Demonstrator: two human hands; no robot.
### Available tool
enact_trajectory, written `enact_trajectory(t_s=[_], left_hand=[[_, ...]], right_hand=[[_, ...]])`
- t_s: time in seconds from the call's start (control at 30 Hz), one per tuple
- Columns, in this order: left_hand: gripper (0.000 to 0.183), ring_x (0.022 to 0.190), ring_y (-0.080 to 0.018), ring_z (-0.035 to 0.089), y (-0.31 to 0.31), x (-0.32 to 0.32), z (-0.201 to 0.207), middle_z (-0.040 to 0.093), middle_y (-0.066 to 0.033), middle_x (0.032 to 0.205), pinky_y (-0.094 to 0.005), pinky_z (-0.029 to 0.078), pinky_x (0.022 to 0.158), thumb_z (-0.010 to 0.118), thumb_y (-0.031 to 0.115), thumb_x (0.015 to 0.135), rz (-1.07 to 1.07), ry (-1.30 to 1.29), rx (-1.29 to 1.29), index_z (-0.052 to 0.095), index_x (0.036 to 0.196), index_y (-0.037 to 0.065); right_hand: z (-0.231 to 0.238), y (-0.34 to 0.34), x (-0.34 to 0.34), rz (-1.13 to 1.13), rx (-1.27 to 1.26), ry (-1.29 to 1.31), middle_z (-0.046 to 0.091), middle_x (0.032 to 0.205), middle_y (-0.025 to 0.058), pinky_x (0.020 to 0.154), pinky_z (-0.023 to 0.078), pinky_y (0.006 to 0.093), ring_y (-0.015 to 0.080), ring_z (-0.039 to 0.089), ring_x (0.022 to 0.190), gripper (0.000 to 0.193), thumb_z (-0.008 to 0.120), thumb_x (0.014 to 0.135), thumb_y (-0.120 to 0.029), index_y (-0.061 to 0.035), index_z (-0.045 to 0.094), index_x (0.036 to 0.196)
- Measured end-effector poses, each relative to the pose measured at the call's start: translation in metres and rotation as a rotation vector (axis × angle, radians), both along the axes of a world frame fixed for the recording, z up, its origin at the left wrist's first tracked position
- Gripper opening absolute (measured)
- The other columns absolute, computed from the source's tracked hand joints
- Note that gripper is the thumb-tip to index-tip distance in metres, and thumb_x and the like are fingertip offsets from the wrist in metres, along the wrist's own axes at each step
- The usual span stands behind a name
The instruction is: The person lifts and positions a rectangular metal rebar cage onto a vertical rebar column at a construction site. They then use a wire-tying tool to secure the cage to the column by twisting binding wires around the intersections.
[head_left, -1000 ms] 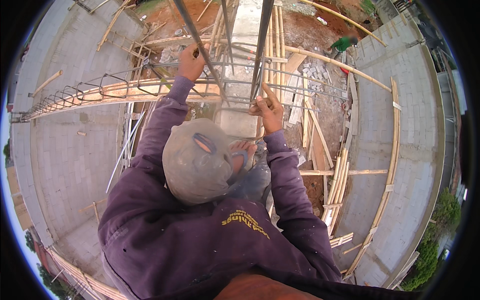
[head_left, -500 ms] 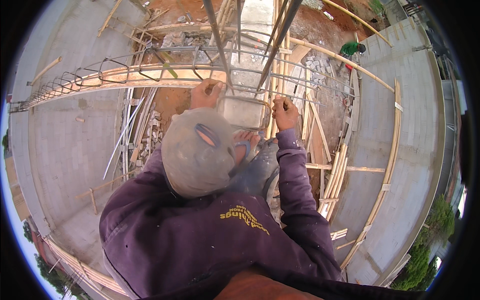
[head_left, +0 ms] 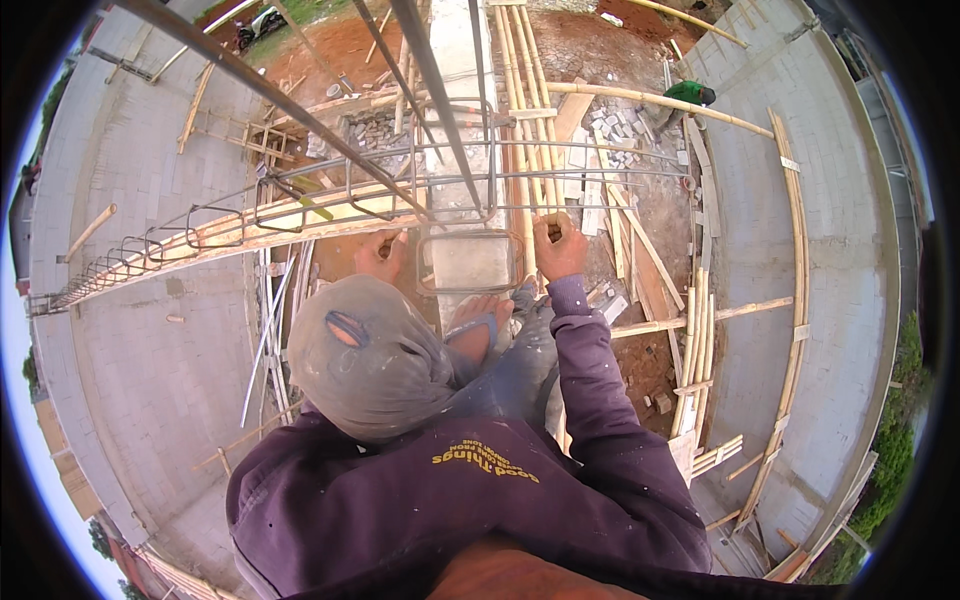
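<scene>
A rectangular bent steel stirrup (head_left: 425, 262) lies around the top of a short concrete block (head_left: 474, 262) between my hands. My left hand (head_left: 380, 256) is off its left end, fingers loosely curled and apart, with nothing visible in them. Close by the right end is my right hand (head_left: 560, 247), thumb and forefinger bent into a loose ring with a gap in it; I see nothing held there. Past the stirrup, upright steel bars (head_left: 448, 105) rise through a cage of horizontal rebar (head_left: 350, 160).
A row of stirrups on long bars runs left above a wooden board (head_left: 230, 232). Bamboo poles (head_left: 535, 70) stand beyond my right hand. Grey block walls (head_left: 150, 350) flank both sides. Below, a person in green (head_left: 686, 93) is near rubble. My sandalled foot (head_left: 476, 328) is on the ledge.
Both hands have come away from the stirrup, the left one moving left and down. The stirrup now shows lower, apart from the upright bars. My view has shifted.
</scene>
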State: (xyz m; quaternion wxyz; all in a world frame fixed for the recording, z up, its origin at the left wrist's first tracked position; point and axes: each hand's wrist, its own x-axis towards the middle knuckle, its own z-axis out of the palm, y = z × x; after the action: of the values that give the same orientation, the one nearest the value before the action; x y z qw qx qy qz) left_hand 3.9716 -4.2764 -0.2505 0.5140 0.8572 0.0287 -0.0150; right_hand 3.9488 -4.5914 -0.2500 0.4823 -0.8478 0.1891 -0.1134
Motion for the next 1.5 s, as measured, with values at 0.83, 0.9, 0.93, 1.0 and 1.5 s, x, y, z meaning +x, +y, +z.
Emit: enact_trajectory(t_s=[0.83,0.9,0.93,1.0,1.5], left_hand=[[0.023,0.062,-0.01,0.055,-0.001,0.018,0.042,0.063,-0.0065,0.072,-0.0246,0.045,0.058,0.059,0.02,0.099,0.252,-0.487,-0.056,0.062,0.091,-0.002],[0.022,0.062,-0.0104,0.056,0.003,0.015,0.037,0.064,-0.0068,0.072,-0.0248,0.045,0.059,0.059,0.018,0.099,0.25,-0.462,-0.085,0.063,0.092,-0.002],[0.021,0.063,-0.0112,0.058,0.005,0.014,0.035,0.065,-0.0079,0.072,-0.0255,0.046,0.06,0.058,0.015,0.098,0.255,-0.416,-0.149,0.064,0.092,-0.003],[0.019,0.068,-0.0126,0.058,0.009,0.012,0.034,0.064,-0.0082,0.079,-0.0262,0.048,0.063,0.061,0.016,0.097,0.212,-0.36,-0.14,0.063,0.099,-0.004],[0.019,0.062,-0.0119,0.058,0.009,0.014,0.023,0.062,-0.0076,0.07,-0.0253,0.049,0.058,0.065,0.017,0.095,0.225,-0.324,-0.119,0.063,0.093,-0.001]], right_hand=[[-0.066,0.006,0.294,0.501,-0.413,0.406,0.055,0.13,0.0184,0.094,0.049,0.0468,0.0362,0.058,0.117,0.081,0.08,0.072,-0.052,-0.0124,0.046,0.134],[-0.072,0.001,0.29,0.547,-0.483,0.304,0.062,0.115,0.0218,0.085,0.053,0.0459,0.0369,0.064,0.105,0.079,0.073,0.074,-0.06,-0.0086,0.049,0.128],[-0.075,0.0,0.287,0.567,-0.489,0.265,0.064,0.109,0.0228,0.084,0.052,0.0465,0.0377,0.065,0.102,0.078,0.07,0.075,-0.064,-0.0073,0.05,0.125],[-0.078,-0.001,0.28,0.57,-0.529,0.173,0.068,0.09,0.0208,0.077,0.052,0.0468,0.0369,0.068,0.089,0.077,0.06,0.078,-0.071,-0.0045,0.055,0.116],[-0.088,-0.01,0.273,0.411,-0.57,-0.079,0.062,0.103,0.0118,0.093,0.043,0.0447,0.0287,0.056,0.109,0.042,0.061,0.088,-0.043,-0.0084,0.063,0.112]])
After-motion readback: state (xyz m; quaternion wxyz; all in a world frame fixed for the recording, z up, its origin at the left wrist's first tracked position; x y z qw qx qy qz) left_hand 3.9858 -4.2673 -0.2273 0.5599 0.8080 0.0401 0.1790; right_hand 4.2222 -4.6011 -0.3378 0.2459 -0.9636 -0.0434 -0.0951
